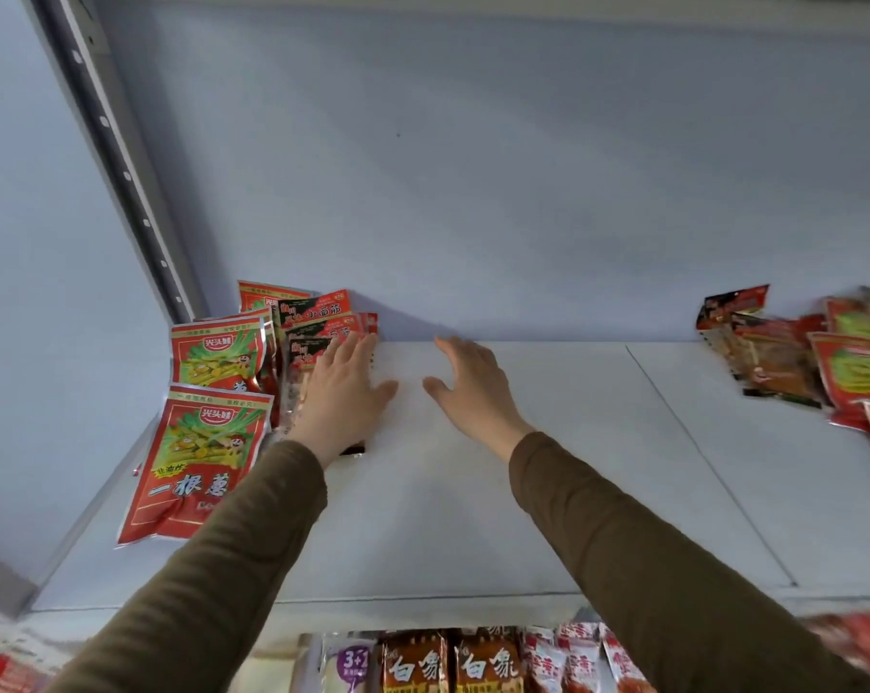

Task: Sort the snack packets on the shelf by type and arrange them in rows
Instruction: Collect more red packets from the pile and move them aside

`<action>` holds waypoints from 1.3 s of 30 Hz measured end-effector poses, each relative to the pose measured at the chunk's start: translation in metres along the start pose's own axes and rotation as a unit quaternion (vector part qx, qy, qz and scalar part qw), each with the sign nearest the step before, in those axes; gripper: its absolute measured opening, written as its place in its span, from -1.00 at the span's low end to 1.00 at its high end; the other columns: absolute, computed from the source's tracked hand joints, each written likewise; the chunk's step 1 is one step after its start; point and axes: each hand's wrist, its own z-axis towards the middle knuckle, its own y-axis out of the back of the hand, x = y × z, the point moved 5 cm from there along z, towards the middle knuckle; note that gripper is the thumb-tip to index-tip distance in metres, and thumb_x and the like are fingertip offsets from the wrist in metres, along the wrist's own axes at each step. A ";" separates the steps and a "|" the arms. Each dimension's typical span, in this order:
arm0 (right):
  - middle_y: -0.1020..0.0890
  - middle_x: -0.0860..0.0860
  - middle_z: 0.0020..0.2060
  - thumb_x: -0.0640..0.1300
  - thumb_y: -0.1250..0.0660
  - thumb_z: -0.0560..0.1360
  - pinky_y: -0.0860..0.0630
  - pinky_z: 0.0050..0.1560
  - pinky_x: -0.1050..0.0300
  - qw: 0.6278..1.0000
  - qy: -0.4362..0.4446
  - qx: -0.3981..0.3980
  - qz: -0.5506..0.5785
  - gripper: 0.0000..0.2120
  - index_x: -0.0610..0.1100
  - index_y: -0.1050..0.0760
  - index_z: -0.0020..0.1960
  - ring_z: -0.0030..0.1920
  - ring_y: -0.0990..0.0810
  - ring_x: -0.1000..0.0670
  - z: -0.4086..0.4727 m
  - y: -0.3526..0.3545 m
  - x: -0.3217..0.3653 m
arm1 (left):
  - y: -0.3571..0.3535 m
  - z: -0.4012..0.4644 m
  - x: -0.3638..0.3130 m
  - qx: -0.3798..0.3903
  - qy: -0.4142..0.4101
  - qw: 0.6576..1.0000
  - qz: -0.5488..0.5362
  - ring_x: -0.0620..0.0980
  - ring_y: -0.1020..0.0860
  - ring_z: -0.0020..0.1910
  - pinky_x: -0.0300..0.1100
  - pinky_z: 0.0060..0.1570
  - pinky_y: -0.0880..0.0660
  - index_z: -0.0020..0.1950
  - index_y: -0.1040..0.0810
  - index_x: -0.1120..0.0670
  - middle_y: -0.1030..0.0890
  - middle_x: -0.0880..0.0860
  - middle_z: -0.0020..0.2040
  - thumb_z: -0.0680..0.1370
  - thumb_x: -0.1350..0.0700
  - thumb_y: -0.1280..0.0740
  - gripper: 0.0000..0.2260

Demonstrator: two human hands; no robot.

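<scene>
On the white shelf (pixel 473 517), the left hand (pixel 345 392) lies flat, fingers (pixel 358 345) straight and together, pressing on the black-and-red snack packets (pixel 318 317) at the back left corner. Red-and-green packets (pixel 205 462) lie along the left edge. The right hand (pixel 473 387) is spread open above the bare shelf, holding nothing. A mixed pile (pixel 798 357) sits at the back right.

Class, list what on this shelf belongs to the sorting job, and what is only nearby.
Belongs to the job:
red packets
dark packets under the left hand
unsorted pile
right hand, open over the shelf

Only nearby:
packets on the lower shelf
</scene>
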 end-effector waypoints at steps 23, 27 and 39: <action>-0.26 -0.01 0.59 0.12 -0.25 0.63 -0.11 0.56 -0.18 0.984 -0.056 -0.033 -0.169 -0.41 0.01 -0.20 0.60 0.59 -0.14 -0.12 -0.180 0.224 -0.295 | -0.191 -0.055 -0.365 0.070 -0.145 0.986 0.048 0.13 -0.05 0.66 0.06 0.62 0.01 0.65 -0.17 0.00 -0.14 0.09 0.67 0.64 -0.14 -0.29 -0.37; -0.28 0.01 0.57 0.11 -0.26 0.62 -0.13 0.55 -0.18 0.985 -0.054 -0.041 -0.158 -0.42 0.01 -0.22 0.58 0.58 -0.15 -0.12 -0.196 0.248 -0.331 | -0.211 -0.063 -0.405 0.074 -0.144 0.986 0.042 0.14 -0.09 0.65 0.04 0.61 -0.03 0.64 -0.20 0.00 -0.17 0.10 0.67 0.63 -0.13 -0.31 -0.37; -0.39 0.03 0.49 0.12 -0.28 0.61 -0.18 0.51 -0.16 0.981 -0.083 -0.068 -0.160 -0.47 0.05 -0.26 0.54 0.52 -0.26 -0.12 -0.196 0.292 -0.408 | -0.253 -0.038 -0.485 0.084 -0.167 0.982 -0.001 0.16 -0.15 0.63 0.06 0.57 -0.12 0.63 -0.22 0.00 -0.24 0.06 0.64 0.61 -0.14 -0.35 -0.36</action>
